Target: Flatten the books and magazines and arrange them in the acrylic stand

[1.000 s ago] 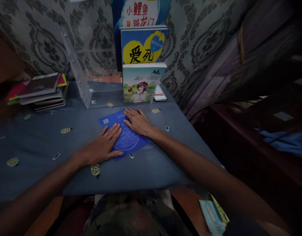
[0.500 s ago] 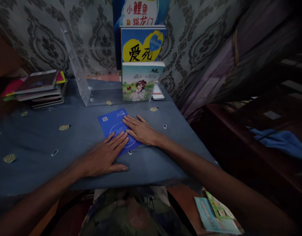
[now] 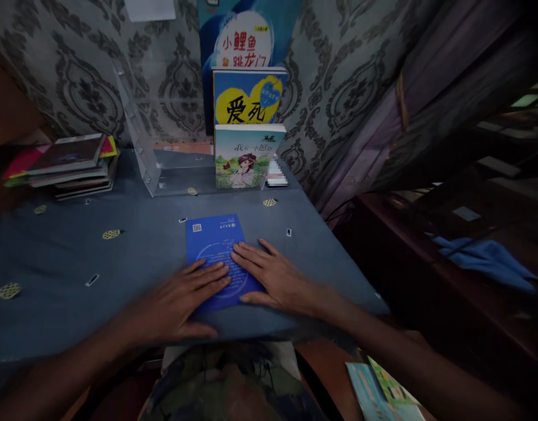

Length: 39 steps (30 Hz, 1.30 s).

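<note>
A blue booklet (image 3: 216,234) with a QR code in its upper left corner and a circle of white text lies flat on the table, near the front edge. My left hand (image 3: 188,298) rests on its lower left part, fingers stretched out and the thumb apart on the cloth. Across its right side lies my right hand (image 3: 273,275), open, with fingers flat and the thumb low on the booklet. Both palms face down, and the fingers hide part of the printed text.
On the blue-grey tablecloth (image 3: 133,263) stands a clear acrylic rack (image 3: 148,169) holding several upright books (image 3: 247,158). A stack of books (image 3: 76,164) lies at the left. More booklets (image 3: 378,389) are low at the right, and a blue cloth (image 3: 483,257) lies beyond.
The booklet has turned straighter and slid nearer to me, with both hands moving along on it. My right hand has moved down and right. The camera view has tilted slightly up.
</note>
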Each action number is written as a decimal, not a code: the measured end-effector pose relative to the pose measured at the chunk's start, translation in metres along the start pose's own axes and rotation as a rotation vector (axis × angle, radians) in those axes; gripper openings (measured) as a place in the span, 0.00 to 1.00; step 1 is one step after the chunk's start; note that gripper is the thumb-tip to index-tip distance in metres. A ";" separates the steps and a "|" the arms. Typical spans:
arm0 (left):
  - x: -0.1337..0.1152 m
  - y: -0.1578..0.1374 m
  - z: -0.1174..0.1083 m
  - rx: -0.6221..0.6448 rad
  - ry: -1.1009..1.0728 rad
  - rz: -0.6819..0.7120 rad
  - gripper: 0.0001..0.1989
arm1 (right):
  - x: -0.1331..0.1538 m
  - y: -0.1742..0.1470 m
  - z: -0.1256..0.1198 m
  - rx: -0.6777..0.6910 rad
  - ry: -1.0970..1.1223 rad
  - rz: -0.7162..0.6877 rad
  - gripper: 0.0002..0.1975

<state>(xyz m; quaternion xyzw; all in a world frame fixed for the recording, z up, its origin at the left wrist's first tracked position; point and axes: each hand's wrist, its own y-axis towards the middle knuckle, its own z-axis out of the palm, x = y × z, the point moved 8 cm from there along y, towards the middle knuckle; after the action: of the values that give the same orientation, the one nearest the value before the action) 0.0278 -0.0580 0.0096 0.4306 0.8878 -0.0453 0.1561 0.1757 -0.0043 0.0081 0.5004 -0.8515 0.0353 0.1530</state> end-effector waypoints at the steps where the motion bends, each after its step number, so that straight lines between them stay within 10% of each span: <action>1: -0.006 -0.003 0.002 0.005 -0.011 0.009 0.47 | 0.005 -0.006 0.002 0.008 0.002 -0.011 0.43; 10: -0.043 -0.024 -0.001 -0.027 -0.086 0.113 0.39 | 0.034 -0.045 0.007 0.047 0.074 -0.068 0.42; 20: 0.000 -0.012 -0.136 -0.872 -0.549 -0.329 0.04 | -0.004 -0.022 -0.039 -0.272 0.541 0.135 0.20; 24: 0.046 0.018 -0.157 -1.146 -0.919 -0.355 0.06 | -0.037 -0.009 -0.053 -0.538 0.796 0.320 0.20; 31: 0.137 0.052 -0.114 -0.887 -0.556 -0.466 0.30 | -0.063 -0.003 -0.008 -0.426 1.205 0.605 0.26; 36: 0.109 0.065 -0.049 -0.381 -0.041 -0.381 0.21 | -0.055 -0.014 0.010 -0.257 1.258 0.671 0.22; 39: 0.092 0.069 -0.024 -0.203 0.105 -0.351 0.26 | -0.058 -0.020 -0.004 -0.113 0.907 0.700 0.16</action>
<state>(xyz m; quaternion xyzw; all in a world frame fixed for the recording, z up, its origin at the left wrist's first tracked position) 0.0226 0.0594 0.0071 0.2529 0.9562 0.0406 0.1419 0.2201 0.0352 -0.0070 0.1144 -0.8163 0.2493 0.5084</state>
